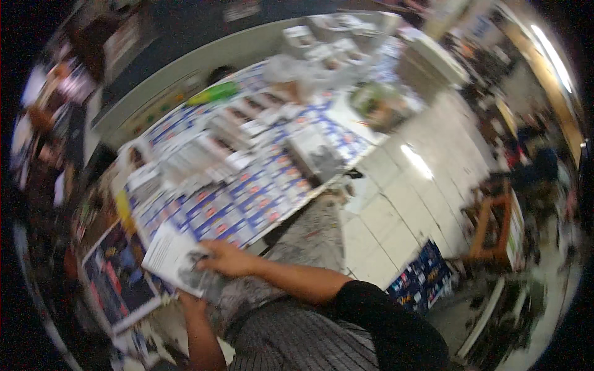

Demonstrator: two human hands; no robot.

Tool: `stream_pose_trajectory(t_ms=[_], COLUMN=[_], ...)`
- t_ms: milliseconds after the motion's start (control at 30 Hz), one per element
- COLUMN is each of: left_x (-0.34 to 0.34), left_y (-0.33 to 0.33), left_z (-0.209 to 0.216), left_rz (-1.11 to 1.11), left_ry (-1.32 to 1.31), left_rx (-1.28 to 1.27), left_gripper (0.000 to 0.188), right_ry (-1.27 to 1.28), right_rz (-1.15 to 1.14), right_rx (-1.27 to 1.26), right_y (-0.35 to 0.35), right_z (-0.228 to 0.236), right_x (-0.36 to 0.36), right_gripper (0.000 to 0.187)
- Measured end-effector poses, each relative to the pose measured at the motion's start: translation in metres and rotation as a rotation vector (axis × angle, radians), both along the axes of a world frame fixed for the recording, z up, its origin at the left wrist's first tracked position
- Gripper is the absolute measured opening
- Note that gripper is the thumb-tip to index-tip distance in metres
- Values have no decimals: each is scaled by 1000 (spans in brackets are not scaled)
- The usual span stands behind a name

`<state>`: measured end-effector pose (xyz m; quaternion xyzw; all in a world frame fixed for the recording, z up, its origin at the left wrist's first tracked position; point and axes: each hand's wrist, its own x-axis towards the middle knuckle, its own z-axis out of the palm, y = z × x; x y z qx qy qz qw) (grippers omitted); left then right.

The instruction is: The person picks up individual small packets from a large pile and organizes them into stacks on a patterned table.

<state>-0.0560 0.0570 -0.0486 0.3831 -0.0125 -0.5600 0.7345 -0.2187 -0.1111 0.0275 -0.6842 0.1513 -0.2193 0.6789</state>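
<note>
A white printed booklet with lines of text and a dark grey picture is held low over the table's near left edge. My right hand grips its right side, the thumb on top and the fingers closed. At its lower corner, my left hand holds it from below, with the fingers partly hidden behind it. Blur hides whether it is one booklet or several sheets. A thick stack of similar printed booklets lies near the table's front edge.
Rows of stacked booklets cover the table's far side, on a blue-and-white patterned cover. A green packet and a clear plastic bag lie behind. A wooden stool and a dark blue patterned bag stand on the tiled floor at right.
</note>
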Motion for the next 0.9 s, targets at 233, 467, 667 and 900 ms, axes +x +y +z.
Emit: stream_pose_trajectory(t_ms=[233, 467, 667, 900], left_x=[3, -9, -6, -10], left_y=[-52, -73, -80, -78], left_z=[35, 17, -21, -2], left_rz=[-112, -157, -365, -326], left_ry=[-918, -1766, -2264, -2149], left_rx=[542, 890, 373, 364], left_gripper=[52, 56, 54, 62], right_ry=[415, 557, 467, 372], right_rz=[-366, -463, -358, -164], right_rx=[-109, -339, -283, 654], right_y=[-51, -41, -55, -85], right_z=[-80, -55, -64, -61], right_x=[-20, -7, -20, -28], right_gripper=[38, 28, 37, 45])
